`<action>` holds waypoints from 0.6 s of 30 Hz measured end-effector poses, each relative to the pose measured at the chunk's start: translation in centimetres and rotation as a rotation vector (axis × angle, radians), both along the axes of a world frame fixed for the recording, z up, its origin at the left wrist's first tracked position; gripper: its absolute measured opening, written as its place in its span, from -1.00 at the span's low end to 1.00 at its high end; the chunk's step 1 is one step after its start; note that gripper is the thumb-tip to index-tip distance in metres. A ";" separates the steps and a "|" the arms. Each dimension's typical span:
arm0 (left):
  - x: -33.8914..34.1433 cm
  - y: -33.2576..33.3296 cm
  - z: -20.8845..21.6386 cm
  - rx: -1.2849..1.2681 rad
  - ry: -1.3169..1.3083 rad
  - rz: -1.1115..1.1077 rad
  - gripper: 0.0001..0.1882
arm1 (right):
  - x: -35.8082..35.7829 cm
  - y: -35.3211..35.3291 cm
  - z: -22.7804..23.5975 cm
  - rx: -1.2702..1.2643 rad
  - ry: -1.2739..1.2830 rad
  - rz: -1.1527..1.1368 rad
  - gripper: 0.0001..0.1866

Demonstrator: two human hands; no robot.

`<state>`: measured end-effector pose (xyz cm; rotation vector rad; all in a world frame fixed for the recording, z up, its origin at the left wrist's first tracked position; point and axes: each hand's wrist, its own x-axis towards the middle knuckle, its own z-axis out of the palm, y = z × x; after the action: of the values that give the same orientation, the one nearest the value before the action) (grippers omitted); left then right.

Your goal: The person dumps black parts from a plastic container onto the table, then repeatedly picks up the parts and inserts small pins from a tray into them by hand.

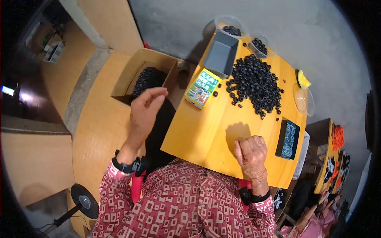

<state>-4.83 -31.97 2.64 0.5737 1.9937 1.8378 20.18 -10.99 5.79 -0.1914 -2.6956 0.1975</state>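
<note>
My left hand point(146, 111) is raised beside the near rim of a cardboard box point(170, 73), off the table's left edge. Its fingers and thumb are pressed together at the tips; whatever they may pinch is too small to make out. Inside the box lies a heap of black pieces point(147, 80). Over the front of the yellow table, my right hand point(252, 154) is curled with its knuckles up, and its palm is hidden. Farther back on the table spreads a big pile of small black ring-like parts point(256, 83).
Left of the pile stand a grey bin point(220, 53) and a yellow-green printed box point(203, 89). Clear tubs of black parts point(258, 45) sit behind. At the right are a dark-screened device point(288, 139), a clear lid point(301, 101) and a yellow object point(303, 79).
</note>
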 end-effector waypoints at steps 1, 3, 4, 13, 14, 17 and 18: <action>1.3 0.2 0.4 -0.004 0.057 -0.040 -0.78 | 0.3 0.1 -0.4 -0.019 0.000 0.015 -0.86; 3.8 1.6 1.6 -0.007 0.200 -0.100 -0.83 | 1.2 0.3 -0.8 -0.023 -0.020 -0.011 -0.86; 4.8 2.1 2.0 -0.004 0.196 -0.111 -0.83 | 1.5 0.4 -1.0 -0.029 -0.035 -0.022 -0.86; 10.1 5.8 1.0 -0.015 0.237 -0.612 -0.81 | 4.3 1.5 -1.5 -0.089 -0.026 -0.165 -0.79; 10.4 6.0 0.7 -0.036 0.318 -0.617 -0.79 | 4.6 1.6 -1.6 -0.087 -0.029 -0.181 -0.79; 10.8 6.7 -0.5 -0.056 0.457 -0.616 -0.76 | 5.0 1.7 -2.6 -0.128 0.001 -0.229 -0.71; 10.9 6.9 -0.9 -0.064 0.511 -0.589 -0.73 | 5.1 1.8 -3.0 -0.124 0.001 -0.248 -0.71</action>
<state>6.04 -25.07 1.77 1.5411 1.8610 1.3429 25.26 -9.19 2.77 -0.5586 -2.6289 0.2886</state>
